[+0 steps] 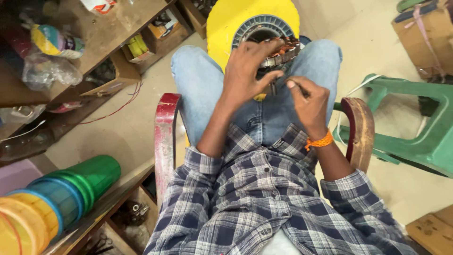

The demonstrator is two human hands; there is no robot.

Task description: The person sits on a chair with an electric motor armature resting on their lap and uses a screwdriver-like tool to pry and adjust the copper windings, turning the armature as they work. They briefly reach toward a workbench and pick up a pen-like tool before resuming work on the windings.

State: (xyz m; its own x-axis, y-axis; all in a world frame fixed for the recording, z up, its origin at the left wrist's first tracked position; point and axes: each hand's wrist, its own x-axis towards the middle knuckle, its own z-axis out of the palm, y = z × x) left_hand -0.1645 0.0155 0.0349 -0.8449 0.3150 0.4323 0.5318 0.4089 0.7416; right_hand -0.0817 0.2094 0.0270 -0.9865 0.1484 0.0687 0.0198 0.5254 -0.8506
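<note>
Sitting in a chair with red armrests [166, 137], we look down at our lap, where a round motor stator [266, 35] with copper windings rests between our knees against a yellow disc [226, 28]. Our left hand [247, 71] lies over the stator's near edge, fingers spread apart and touching the windings. Our right hand [309, 101] sits just beside it, over the right thigh, thumb and forefinger pinched together on a thin dark tool [302, 89] — what kind of tool we cannot tell. An orange thread band [319, 141] circles the right wrist.

To our left a wooden shelf [108, 28] holds plastic bags and small boxes, and at the lower left corner a stack of coloured plastic tubs [61, 198] lies on its side — green, blue, yellow. To our right stands a green plastic stool [415, 123], well apart from the hands, with cardboard boxes [420, 33] beyond it.
</note>
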